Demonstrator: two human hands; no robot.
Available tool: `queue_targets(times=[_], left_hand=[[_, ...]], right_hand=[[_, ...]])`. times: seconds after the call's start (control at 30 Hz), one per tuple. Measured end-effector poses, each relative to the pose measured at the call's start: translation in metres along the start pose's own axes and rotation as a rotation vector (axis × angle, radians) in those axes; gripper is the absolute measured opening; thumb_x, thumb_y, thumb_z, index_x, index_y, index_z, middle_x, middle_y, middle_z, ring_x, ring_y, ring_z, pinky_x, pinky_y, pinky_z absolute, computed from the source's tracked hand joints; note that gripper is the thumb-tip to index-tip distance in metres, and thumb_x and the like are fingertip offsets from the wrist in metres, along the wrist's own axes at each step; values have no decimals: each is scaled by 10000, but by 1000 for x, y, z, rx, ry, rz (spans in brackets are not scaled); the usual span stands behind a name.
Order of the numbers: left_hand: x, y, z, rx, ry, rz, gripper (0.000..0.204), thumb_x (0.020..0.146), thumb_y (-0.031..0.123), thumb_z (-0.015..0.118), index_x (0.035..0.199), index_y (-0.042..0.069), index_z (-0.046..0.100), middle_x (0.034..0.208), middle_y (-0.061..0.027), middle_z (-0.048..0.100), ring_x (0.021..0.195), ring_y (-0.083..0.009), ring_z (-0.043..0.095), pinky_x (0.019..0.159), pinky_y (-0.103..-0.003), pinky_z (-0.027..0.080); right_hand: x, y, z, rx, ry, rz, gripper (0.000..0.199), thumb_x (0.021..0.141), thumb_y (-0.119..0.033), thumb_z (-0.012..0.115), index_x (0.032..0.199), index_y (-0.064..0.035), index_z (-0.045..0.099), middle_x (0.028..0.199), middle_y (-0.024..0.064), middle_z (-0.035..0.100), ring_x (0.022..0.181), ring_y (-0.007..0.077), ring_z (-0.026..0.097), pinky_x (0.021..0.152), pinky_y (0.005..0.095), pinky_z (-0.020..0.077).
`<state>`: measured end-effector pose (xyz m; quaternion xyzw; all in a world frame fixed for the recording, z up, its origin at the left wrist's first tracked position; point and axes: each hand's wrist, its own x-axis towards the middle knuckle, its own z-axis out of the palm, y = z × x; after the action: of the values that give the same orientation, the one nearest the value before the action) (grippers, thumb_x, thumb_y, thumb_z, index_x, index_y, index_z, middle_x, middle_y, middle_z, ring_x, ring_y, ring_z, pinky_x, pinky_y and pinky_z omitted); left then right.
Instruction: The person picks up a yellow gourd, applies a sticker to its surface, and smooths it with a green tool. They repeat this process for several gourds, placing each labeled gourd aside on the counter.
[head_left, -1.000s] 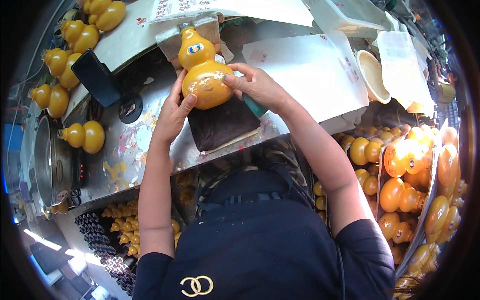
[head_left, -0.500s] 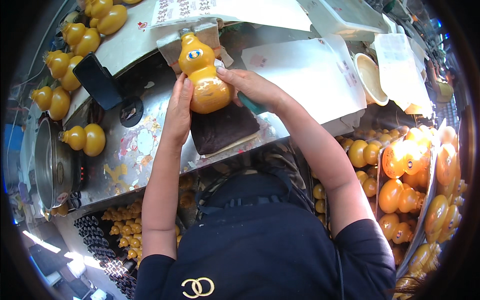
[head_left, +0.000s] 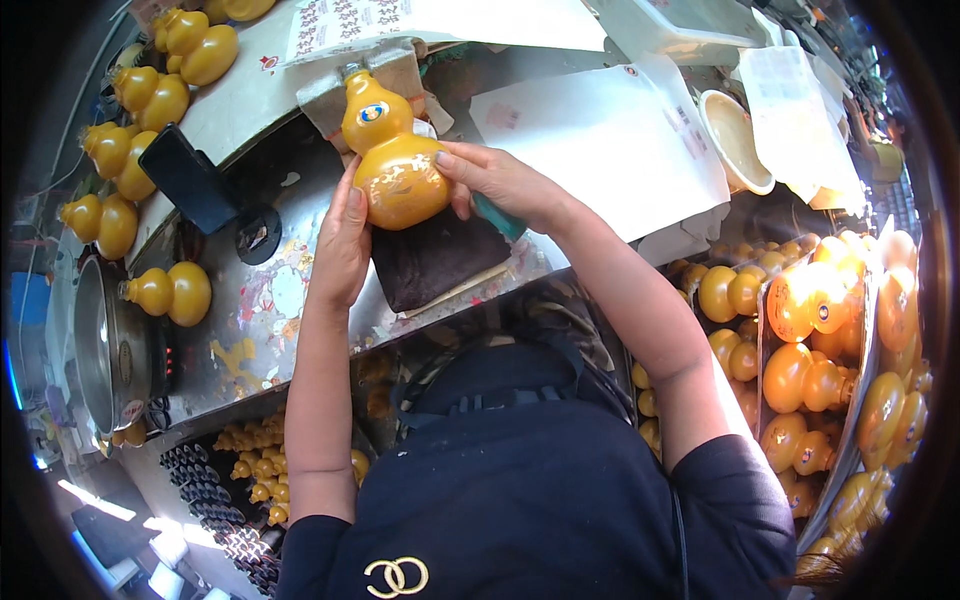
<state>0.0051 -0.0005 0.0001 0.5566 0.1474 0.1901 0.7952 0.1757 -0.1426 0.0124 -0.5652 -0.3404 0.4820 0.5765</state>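
Observation:
Between my hands is a glossy yellow gourd (head_left: 403, 178) with a round blue-and-white sticker on its upper bulb and marks on its lower bulb. The neck points away from me and leans against a cloth-covered rest (head_left: 395, 62). My left hand (head_left: 343, 238) is closed round the lower bulb's left side. On the right side, my right hand (head_left: 508, 186) presses its thumb to the same bulb. A flat teal object (head_left: 498, 216), its kind unclear, is tucked under that hand's fingers. A dark folded cloth (head_left: 430, 265) lies beneath the gourd.
More gourds (head_left: 125, 160) line the left edge, beside a phone on a stand (head_left: 187, 178). A metal pan (head_left: 97, 340) stands at far left. White sheets (head_left: 600, 140) and a cream bowl (head_left: 737, 140) lie to the right. Crated gourds (head_left: 790, 375) stand at lower right.
The gourd has turned slightly, its neck now leaning further left. Both hands still hold it, and the teal object remains in the right hand. The whole view has shifted a little.

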Motion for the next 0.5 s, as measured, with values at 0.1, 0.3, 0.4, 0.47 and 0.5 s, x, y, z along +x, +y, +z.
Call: queue_targets(times=[0.1, 0.3, 0.4, 0.47, 0.5], left_hand=[[1, 1, 5, -160, 64, -40, 506, 1045, 304, 361, 1456, 14, 301, 1435, -83, 408, 1343, -179, 370, 1131, -343, 266], [5, 1, 21, -16, 139, -8, 551, 1035, 381, 371, 1451, 24, 313, 1422, -93, 415, 1323, -180, 388, 1124, -338, 271], [6, -3, 13, -47, 111, -2, 597, 1025, 427, 372, 1458, 22, 302, 1435, -96, 402, 1329, -191, 384, 1123, -339, 272], [5, -2, 5, -43, 52, -21, 649, 1008, 469, 382, 1467, 20, 286, 1448, -98, 387, 1338, -199, 377, 1123, -341, 273], [4, 2, -2, -27, 9, -36, 684, 996, 496, 392, 1472, 18, 276, 1456, -101, 377, 1343, -202, 371, 1124, -343, 273]], right_hand=[[-1, 0, -4, 19, 20, 112, 638, 915, -558, 548, 1288, -40, 535, 796, 19, 581, 621, 80, 552, 618, 212, 460], [2, -3, 5, -110, 59, 66, 626, 896, -591, 552, 1207, -49, 584, 802, 22, 585, 634, 85, 563, 585, 219, 459], [3, -6, 7, -110, 46, 62, 599, 930, -572, 505, 1176, -30, 572, 723, -1, 548, 633, 76, 544, 615, 210, 453], [2, -5, 7, -104, 53, 72, 604, 926, -576, 509, 1172, -28, 572, 718, -2, 546, 632, 77, 542, 616, 210, 452], [1, -5, 5, -93, 62, 89, 621, 905, -590, 536, 1178, -35, 581, 750, 7, 563, 633, 83, 551, 600, 214, 454]])
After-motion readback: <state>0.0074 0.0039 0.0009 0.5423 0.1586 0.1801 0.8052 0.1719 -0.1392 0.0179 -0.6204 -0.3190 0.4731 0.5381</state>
